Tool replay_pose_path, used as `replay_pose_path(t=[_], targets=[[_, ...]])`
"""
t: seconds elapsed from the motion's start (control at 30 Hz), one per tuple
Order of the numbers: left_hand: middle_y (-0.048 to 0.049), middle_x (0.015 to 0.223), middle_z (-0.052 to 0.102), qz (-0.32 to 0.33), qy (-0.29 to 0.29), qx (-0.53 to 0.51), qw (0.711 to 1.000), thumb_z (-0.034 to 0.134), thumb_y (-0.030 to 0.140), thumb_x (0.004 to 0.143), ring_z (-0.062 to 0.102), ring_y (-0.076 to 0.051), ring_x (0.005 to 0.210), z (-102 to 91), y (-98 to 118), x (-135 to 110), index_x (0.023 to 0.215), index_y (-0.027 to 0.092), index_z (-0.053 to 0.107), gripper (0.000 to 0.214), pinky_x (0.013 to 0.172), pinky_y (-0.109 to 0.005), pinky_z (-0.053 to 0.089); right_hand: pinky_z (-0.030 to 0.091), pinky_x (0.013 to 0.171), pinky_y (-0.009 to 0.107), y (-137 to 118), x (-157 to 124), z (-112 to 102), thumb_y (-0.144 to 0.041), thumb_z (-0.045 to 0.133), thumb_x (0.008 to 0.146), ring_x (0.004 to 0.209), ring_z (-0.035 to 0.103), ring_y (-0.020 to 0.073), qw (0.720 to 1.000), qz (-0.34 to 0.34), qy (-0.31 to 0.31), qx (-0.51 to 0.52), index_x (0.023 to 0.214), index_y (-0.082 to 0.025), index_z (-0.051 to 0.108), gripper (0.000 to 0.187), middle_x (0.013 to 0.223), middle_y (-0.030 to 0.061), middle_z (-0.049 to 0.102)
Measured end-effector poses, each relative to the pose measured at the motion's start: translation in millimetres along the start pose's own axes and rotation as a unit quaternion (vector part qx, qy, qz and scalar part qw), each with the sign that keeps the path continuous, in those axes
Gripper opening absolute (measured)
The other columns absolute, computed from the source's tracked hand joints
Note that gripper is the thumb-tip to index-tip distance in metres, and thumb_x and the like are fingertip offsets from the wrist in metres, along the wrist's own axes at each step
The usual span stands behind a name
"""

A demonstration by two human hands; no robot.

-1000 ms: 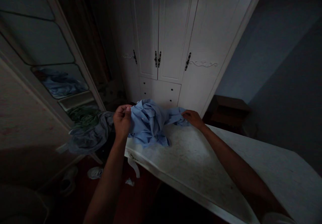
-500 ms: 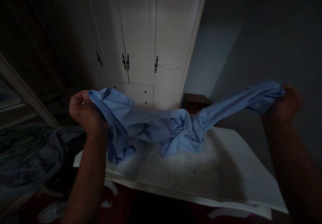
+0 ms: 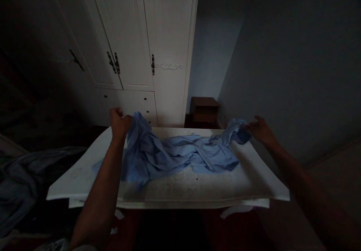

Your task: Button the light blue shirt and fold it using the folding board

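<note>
A crumpled light-blue shirt (image 3: pixel 180 154) lies stretched across the white table (image 3: pixel 225 189), its middle resting on the top. My left hand (image 3: pixel 120 124) is closed on the shirt's left end and holds that part raised above the table. On the other side, my right hand (image 3: pixel 260 131) pinches the end of a sleeve, lifted a little over the table's right edge. The cloth between the hands is bunched in folds, and its lower left part hangs loosely behind my left forearm.
Behind the table stands a white wardrobe (image 3: pixel 169 37) with dark handles and drawers. A small brown nightstand (image 3: pixel 204 109) is in the corner by the grey wall (image 3: pixel 282 55). Dark clothes (image 3: pixel 31 183) are heaped at the left.
Both hands have come down and closer together with the shirt. Its middle, held taut and partly off the table before, now lies slack on the top. The view has turned right.
</note>
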State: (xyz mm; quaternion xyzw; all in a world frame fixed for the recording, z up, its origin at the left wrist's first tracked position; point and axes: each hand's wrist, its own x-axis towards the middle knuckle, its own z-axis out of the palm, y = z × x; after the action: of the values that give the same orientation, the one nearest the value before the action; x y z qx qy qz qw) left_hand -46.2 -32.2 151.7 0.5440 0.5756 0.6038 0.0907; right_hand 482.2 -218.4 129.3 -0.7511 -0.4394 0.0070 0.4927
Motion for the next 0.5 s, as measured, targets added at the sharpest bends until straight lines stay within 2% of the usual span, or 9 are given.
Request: replay_pose_path(t=[0.07,0.13,0.17,0.23,0.3,0.33,0.4,0.47,0.5], targets=[[-0.0140,0.122,0.059,0.065,-0.047,0.081,0.993,0.064,0.013,0.065,0.054,-0.030,0.122,0.9,-8,-14,0.119,0.014,0.052,0.055,0.106,-0.048,0.042,0.052,0.089,0.051,-2,-22,20,-0.056,0.067,0.071,0.104,0.064,0.0340,0.996,-0.047,-0.053,-0.060,0.130,-0.013,0.054,0.074,0.116,0.0205,0.065],[-0.0134,0.129,0.058,0.152,-0.153,0.122,0.969,0.064,0.020,0.071,0.051,-0.030,0.127,1.9,-10,-27,0.124,0.017,0.052,0.055,0.110,-0.048,0.038,0.043,0.103,0.054,-8,-46,38,-0.061,0.058,0.079,0.122,0.055,0.0358,0.971,-0.124,-0.187,-0.085,0.135,-0.019,0.053,0.070,0.132,0.0192,0.058],[-0.0124,0.130,0.058,0.189,-0.220,0.131,0.948,0.064,0.025,0.074,0.051,-0.030,0.127,3.8,-10,-34,0.125,0.018,0.053,0.052,0.110,-0.047,0.039,0.039,0.108,0.054,-12,-58,46,-0.063,0.057,0.081,0.129,0.051,0.0358,0.943,-0.156,-0.277,-0.095,0.139,-0.021,0.051,0.072,0.139,0.0172,0.054],[-0.0112,0.135,0.058,0.243,-0.339,0.152,0.896,0.059,0.031,0.081,0.051,-0.027,0.130,11.2,-7,-51,0.128,0.019,0.054,0.049,0.112,-0.042,0.038,0.031,0.114,0.052,-18,-81,61,-0.065,0.062,0.077,0.139,0.039,0.0364,0.865,-0.202,-0.444,-0.120,0.150,-0.023,0.038,0.088,0.152,0.0154,0.041],[-0.0111,0.142,0.053,0.278,-0.422,0.189,0.842,0.054,0.030,0.085,0.044,-0.025,0.136,22.0,-6,-70,0.134,0.018,0.051,0.051,0.114,-0.040,0.034,0.019,0.119,0.054,-19,-98,74,-0.066,0.072,0.067,0.147,0.022,0.0386,0.788,-0.233,-0.549,-0.153,0.156,-0.019,0.021,0.113,0.161,0.0174,0.023],[-0.0113,0.146,0.051,0.295,-0.463,0.212,0.809,0.054,0.027,0.084,0.041,-0.025,0.140,27.4,-6,-79,0.137,0.018,0.049,0.054,0.116,-0.040,0.032,0.012,0.119,0.056,-19,-105,79,-0.066,0.075,0.063,0.148,0.014,0.0398,0.764,-0.245,-0.572,-0.170,0.158,-0.018,0.014,0.123,0.162,0.0189,0.015],[-0.0114,0.150,0.047,0.306,-0.548,0.259,0.734,0.058,0.023,0.079,0.038,-0.027,0.142,35.4,-8,-92,0.142,0.019,0.046,0.063,0.115,-0.042,0.031,0.002,0.118,0.061,-16,-113,86,-0.064,0.077,0.061,0.149,0.003,0.0413,0.749,-0.261,-0.576,-0.199,0.158,-0.017,0.007,0.128,0.163,0.0205,0.007],[-0.0120,0.150,0.047,0.287,-0.616,0.292,0.673,0.062,0.024,0.075,0.043,-0.028,0.138,37.8,-10,-98,0.144,0.021,0.044,0.071,0.112,-0.042,0.035,0.001,0.117,0.062,-12,-117,87,-0.056,0.073,0.070,0.149,0.003,0.0403,0.761,-0.273,-0.552,-0.206,0.158,-0.018,0.013,0.113,0.163,0.0200,0.008],[-0.0121,0.147,0.049,0.271,-0.640,0.304,0.652,0.064,0.026,0.073,0.048,-0.029,0.134,36.8,-11,-97,0.144,0.022,0.045,0.073,0.110,-0.041,0.038,0.004,0.117,0.061,-11,-118,85,-0.050,0.070,0.075,0.150,0.006,0.0388,0.770,-0.282,-0.537,-0.199,0.157,-0.018,0.020,0.101,0.163,0.0192,0.011]])
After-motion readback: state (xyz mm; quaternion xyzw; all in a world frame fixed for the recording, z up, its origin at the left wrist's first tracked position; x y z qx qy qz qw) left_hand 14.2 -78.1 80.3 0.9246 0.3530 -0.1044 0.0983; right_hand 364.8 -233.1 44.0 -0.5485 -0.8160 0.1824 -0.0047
